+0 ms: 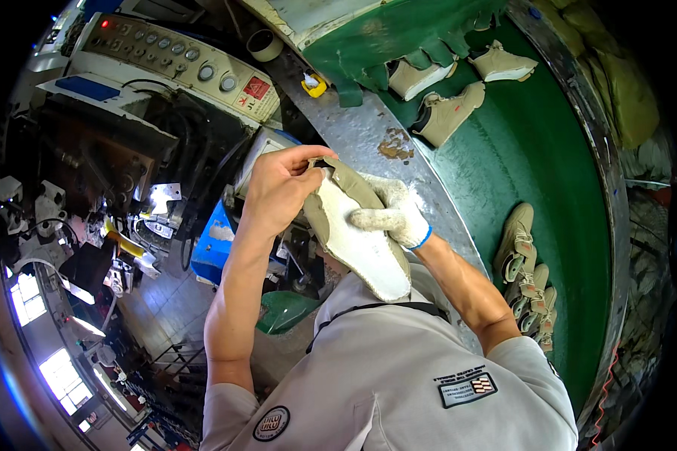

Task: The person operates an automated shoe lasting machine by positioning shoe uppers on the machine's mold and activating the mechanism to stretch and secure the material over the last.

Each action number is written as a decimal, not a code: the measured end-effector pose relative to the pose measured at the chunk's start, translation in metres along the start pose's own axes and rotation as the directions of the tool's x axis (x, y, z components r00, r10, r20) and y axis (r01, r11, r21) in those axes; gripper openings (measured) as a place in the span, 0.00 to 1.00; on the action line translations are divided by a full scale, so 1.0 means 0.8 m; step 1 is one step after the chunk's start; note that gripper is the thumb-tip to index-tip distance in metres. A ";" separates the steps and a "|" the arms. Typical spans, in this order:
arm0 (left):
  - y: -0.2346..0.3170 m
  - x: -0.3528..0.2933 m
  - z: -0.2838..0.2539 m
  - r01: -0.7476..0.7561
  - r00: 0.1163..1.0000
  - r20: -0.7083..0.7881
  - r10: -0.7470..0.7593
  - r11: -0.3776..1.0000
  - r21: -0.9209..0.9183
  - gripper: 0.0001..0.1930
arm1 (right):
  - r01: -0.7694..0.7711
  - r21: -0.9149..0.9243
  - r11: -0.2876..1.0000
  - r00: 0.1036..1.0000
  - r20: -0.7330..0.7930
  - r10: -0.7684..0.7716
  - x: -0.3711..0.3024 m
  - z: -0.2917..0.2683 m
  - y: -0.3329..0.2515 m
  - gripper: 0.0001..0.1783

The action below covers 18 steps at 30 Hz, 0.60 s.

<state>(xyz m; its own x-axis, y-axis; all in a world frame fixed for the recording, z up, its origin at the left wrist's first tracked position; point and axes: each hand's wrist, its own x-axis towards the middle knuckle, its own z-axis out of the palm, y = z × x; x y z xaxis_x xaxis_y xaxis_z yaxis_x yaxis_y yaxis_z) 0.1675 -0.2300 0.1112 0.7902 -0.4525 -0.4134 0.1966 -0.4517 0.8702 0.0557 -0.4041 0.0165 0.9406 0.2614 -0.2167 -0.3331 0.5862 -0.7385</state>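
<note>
A beige shoe upper [365, 248] with a white sole board is held up in front of my body, its underside turned toward me. My bare left hand [278, 188] pinches the edge of the upper at its far end, where a dark gap shows beside the board. On the right, my right hand [399, 214] wears a white knit glove with a blue cuff. It grips the shoe's side, with a finger laid across the white board. The fingers behind the shoe are hidden.
A machine with a gauge panel [180, 56] stands at the far left. On the right, a green conveyor belt [557, 173] carries several beige shoes [450, 113], some under a ragged green curtain [399, 37]. A metal ledge [353, 124] edges it, with a yellow tape dispenser [314, 85].
</note>
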 end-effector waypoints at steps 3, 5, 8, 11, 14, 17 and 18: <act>-0.008 0.013 0.005 -0.002 1.000 -0.020 0.001 1.000 -0.022 0.14 | 0.004 -0.016 1.000 0.999 -0.035 -0.005 0.002 -0.004 0.003 0.42; -0.015 0.020 0.007 0.004 1.000 -0.018 -0.005 0.999 -0.042 0.15 | 0.019 -0.039 0.999 0.998 -0.059 -0.022 0.006 -0.006 0.007 0.42; -0.027 0.030 0.010 -0.021 1.000 -0.022 0.019 0.996 -0.090 0.17 | 0.046 -0.056 0.997 0.994 -0.098 -0.051 0.013 -0.013 0.016 0.41; -0.044 0.037 0.010 -0.090 0.992 -0.103 0.071 0.976 -0.198 0.19 | 0.035 -0.046 0.998 0.981 -0.188 -0.043 0.021 -0.027 0.029 0.39; -0.070 0.030 -0.003 -0.140 0.961 -0.261 0.090 0.974 -0.179 0.19 | 0.036 -0.039 0.999 0.948 -0.315 -0.046 0.034 -0.057 0.048 0.37; -0.109 0.013 -0.018 -0.059 0.934 -0.357 -0.023 0.975 -0.216 0.17 | 0.036 -0.190 0.981 0.857 -0.499 -0.129 0.061 -0.095 0.081 0.38; -0.125 0.006 -0.020 -0.014 0.928 -0.368 -0.050 0.985 -0.170 0.16 | 0.007 -0.259 0.966 0.835 -0.529 -0.148 0.068 -0.113 0.091 0.40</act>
<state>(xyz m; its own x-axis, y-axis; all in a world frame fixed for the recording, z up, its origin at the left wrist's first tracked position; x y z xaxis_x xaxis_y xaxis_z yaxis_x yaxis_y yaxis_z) 0.1609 -0.1748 0.0268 0.9375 -0.1140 -0.3289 0.2814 -0.3077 0.9089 0.0885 -0.4166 -0.1063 0.8699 -0.2745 -0.4098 -0.2981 0.3693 -0.8802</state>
